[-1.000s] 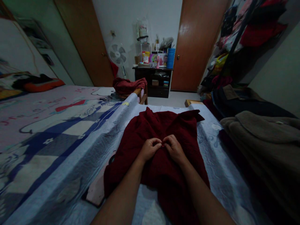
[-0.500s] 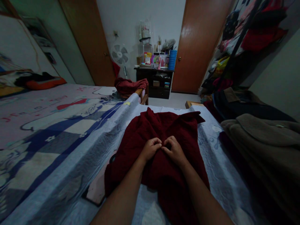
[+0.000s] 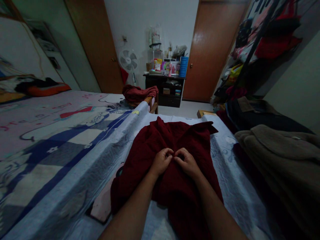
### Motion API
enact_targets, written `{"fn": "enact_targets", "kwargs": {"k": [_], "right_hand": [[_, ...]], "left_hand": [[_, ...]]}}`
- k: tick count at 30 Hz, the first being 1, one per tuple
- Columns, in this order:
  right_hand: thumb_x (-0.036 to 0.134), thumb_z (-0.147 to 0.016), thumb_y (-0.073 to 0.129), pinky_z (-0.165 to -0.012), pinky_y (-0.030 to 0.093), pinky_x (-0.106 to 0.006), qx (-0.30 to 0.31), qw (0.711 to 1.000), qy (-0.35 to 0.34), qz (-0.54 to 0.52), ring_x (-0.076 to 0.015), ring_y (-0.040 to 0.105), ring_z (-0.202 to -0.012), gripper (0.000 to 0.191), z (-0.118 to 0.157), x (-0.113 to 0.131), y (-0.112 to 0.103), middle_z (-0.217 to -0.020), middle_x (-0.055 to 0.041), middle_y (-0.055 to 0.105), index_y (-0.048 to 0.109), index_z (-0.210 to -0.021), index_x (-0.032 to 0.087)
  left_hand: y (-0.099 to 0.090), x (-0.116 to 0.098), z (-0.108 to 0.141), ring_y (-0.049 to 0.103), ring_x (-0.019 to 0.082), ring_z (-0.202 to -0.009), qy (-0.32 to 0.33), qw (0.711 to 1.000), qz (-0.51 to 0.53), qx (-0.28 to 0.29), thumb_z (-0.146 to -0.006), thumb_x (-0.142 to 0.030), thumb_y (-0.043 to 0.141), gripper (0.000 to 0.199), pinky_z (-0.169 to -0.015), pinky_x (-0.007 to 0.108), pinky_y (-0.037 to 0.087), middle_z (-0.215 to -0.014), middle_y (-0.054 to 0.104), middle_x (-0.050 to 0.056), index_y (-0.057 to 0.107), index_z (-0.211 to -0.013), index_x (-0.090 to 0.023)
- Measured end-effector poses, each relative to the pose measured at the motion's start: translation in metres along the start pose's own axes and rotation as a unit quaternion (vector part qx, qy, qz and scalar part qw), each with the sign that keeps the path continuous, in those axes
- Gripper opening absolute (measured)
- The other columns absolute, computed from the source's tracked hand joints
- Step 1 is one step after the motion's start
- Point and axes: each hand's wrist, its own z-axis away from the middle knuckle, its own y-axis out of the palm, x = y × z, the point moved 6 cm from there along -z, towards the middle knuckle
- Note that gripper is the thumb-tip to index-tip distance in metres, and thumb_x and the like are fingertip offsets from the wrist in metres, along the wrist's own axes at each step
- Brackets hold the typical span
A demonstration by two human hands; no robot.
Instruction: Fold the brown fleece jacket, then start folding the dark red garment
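A dark red shirt [image 3: 140, 160] lies spread and wrinkled on the light blue bed cover in front of me. Both hands meet at its middle, fingertips almost touching. My left hand [image 3: 162, 160] pinches the cloth between thumb and fingers, palm turned inward. Facing it, my right hand [image 3: 187, 161] pinches the fabric the same way. Whatever small part sits between the fingertips is too dark to make out. By the shirt's left edge a phone [image 3: 101, 206] in a pale pink case is partly covered by the cloth.
Folded brown and dark clothes [image 3: 280, 143] are piled on the right. A patterned blanket [image 3: 75, 133] covers the bed at left. Crumpled reddish cloth [image 3: 140, 93] hangs over a wooden bed end. Farther back are a fan [image 3: 129, 60], a dark cabinet [image 3: 162, 90] and a door [image 3: 212, 53].
The fingers have shifted slightly at the shirt's middle and still pinch it. The camera view has tilted a little, so the scene sits slightly lower. The shirt lies as before.
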Motion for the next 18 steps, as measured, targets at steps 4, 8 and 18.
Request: {"fn": "enact_targets", "kwargs": {"k": [4, 8, 18], "right_hand": [[0.019, -0.081, 0.053, -0.076, 0.046, -0.030, -0.013, 0.999, 0.016, 0.043, -0.0170, 0.058, -0.080, 0.009, -0.012, -0.002, -0.010, -0.083, -0.0018, 0.062, 0.061, -0.084, 0.020], [0.011, -0.081, 0.046, -0.081, 0.046, -0.032, -0.038, 0.988, -0.033, 0.146, -0.0182, 0.059, -0.086, 0.020, -0.038, 0.002, -0.019, -0.092, -0.0046, 0.063, 0.063, -0.087, 0.021], [0.006, -0.082, 0.046, -0.067, 0.043, -0.027, -0.019, 0.956, 0.018, 0.294, -0.0155, 0.057, -0.070, 0.030, -0.055, -0.036, -0.011, -0.091, -0.0062, 0.058, 0.069, -0.090, 0.023]], "left_hand": [[0.005, -0.008, 0.004, 0.059, 0.018, -0.086, 0.048, 0.995, -0.083, 0.019, -0.080, -0.013, 0.051, 0.030, -0.081, 0.029, 0.045, -0.095, 0.064, 0.004, 0.068, -0.104, -0.022], [0.008, -0.019, 0.007, 0.055, 0.021, -0.097, 0.100, 0.978, -0.182, 0.012, -0.080, -0.009, 0.050, 0.036, -0.090, 0.035, 0.042, -0.102, 0.065, 0.006, 0.068, -0.108, -0.023], [0.015, -0.021, 0.012, 0.053, 0.024, -0.098, 0.123, 0.952, -0.275, 0.045, -0.083, -0.020, 0.059, 0.032, -0.093, 0.041, 0.036, -0.102, 0.065, 0.006, 0.061, -0.115, -0.022]]}}
